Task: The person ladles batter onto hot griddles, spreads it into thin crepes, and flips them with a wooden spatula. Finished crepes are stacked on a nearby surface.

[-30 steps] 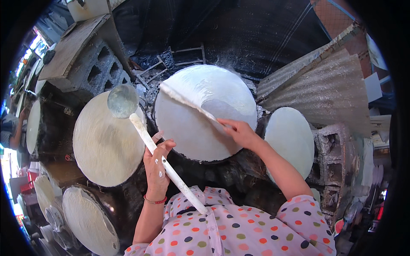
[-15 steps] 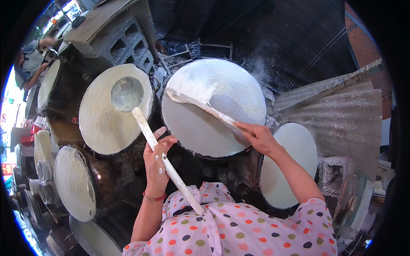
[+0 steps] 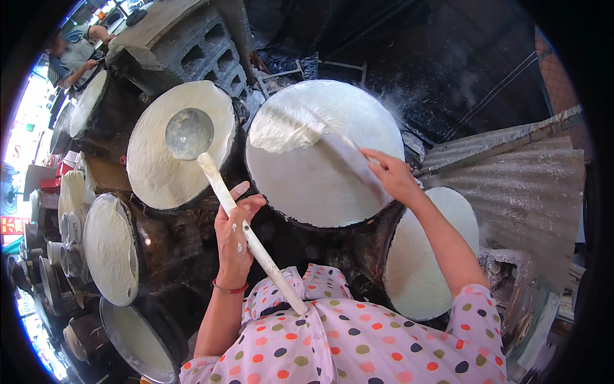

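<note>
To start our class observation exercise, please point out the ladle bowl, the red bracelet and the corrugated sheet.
Ladle bowl (image 3: 189, 134): head view, middle of its round surface.
Red bracelet (image 3: 230, 290): head view, front of its band.
Corrugated sheet (image 3: 511, 195): head view, middle of its ridged face.

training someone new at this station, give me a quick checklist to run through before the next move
1. Left hand holding the ladle: ok.
2. Right hand gripping the spreader: ok, though the tool is motion-blurred.
3. White paste even across the middle disc: not ok, ridged and thicker at upper left.
4. Ladle bowl clear of the left disc: cannot tell, they overlap in view.
5. Heat beneath: cannot tell, hidden.
</note>
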{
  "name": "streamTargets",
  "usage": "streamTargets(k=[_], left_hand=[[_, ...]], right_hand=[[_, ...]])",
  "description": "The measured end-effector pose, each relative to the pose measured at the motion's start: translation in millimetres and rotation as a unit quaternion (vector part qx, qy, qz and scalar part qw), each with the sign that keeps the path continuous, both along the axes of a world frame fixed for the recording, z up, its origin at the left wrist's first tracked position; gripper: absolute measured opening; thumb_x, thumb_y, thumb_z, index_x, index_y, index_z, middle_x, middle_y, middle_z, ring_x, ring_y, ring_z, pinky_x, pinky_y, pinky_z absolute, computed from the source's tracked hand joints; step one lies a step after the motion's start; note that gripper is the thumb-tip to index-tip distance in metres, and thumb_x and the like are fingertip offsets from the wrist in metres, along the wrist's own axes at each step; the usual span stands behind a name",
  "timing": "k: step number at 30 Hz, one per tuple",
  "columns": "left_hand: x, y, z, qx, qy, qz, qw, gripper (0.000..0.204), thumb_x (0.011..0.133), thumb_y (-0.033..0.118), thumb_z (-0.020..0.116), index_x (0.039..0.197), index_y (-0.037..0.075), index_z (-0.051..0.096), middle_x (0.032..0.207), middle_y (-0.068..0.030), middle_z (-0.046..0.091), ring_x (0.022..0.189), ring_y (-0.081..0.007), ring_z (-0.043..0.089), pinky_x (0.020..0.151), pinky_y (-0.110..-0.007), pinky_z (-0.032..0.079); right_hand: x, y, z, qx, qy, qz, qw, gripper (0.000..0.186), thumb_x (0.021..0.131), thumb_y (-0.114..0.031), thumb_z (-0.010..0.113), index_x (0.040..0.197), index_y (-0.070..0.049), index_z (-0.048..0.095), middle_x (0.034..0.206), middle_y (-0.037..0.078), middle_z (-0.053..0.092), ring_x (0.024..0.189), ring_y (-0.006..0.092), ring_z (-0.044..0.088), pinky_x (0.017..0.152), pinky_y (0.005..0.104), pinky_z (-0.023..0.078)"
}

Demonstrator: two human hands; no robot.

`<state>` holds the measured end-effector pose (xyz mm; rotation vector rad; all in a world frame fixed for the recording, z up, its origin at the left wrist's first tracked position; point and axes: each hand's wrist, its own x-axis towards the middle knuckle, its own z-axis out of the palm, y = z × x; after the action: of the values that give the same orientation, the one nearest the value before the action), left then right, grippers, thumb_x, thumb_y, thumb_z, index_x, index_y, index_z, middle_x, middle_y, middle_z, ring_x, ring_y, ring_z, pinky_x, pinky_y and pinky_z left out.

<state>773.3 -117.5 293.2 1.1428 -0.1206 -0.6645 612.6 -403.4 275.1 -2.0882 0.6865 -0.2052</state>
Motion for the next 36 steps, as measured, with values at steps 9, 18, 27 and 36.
streamTargets(k=[9,18,27,36], left_hand=[[-7,7,1,0.003,-0.011,0.024,1.0,0.045,0.085,0.009,0.055,0.124,-0.012,0.044,0.095,-0.0146,0.064,0.096,-0.0203,0.062,0.101,-0.036,0.045],[-29,13,3,0.023,-0.024,0.017,0.999,0.044,0.085,0.007,0.052,0.125,-0.011,0.045,0.094,-0.0151,0.066,0.099,-0.0211,0.061,0.1,-0.036,0.044],[-22,17,-4,0.007,0.004,-0.034,0.999,0.044,0.083,0.004,0.049,0.124,-0.011,0.046,0.093,-0.0157,0.066,0.097,-0.0211,0.062,0.1,-0.037,0.044],[21,72,-12,-0.012,0.003,-0.113,0.994,0.047,0.081,0.002,0.05,0.125,-0.012,0.044,0.096,-0.0158,0.066,0.101,-0.0234,0.06,0.102,-0.038,0.042]], right_hand=[[-50,5,6,0.045,0.071,0.139,0.987,0.036,0.09,-0.015,0.055,0.126,-0.015,0.06,0.109,0.012,0.068,0.093,0.0184,0.063,0.083,0.0288,0.048],[-10,24,4,0.054,0.085,0.157,0.982,0.034,0.092,-0.015,0.054,0.125,-0.013,0.059,0.114,0.015,0.065,0.098,0.0201,0.064,0.087,0.0294,0.047],[-68,56,-47,0.1,-0.043,-0.108,0.988,0.037,0.094,-0.013,0.051,0.129,-0.001,0.054,0.117,0.011,0.064,0.098,0.0126,0.059,0.087,0.0273,0.045],[-98,194,-37,-0.159,-0.033,-0.125,0.979,0.038,0.094,-0.016,0.051,0.131,-0.009,0.052,0.103,0.018,0.064,0.08,0.0304,0.063,0.072,0.0376,0.049]])
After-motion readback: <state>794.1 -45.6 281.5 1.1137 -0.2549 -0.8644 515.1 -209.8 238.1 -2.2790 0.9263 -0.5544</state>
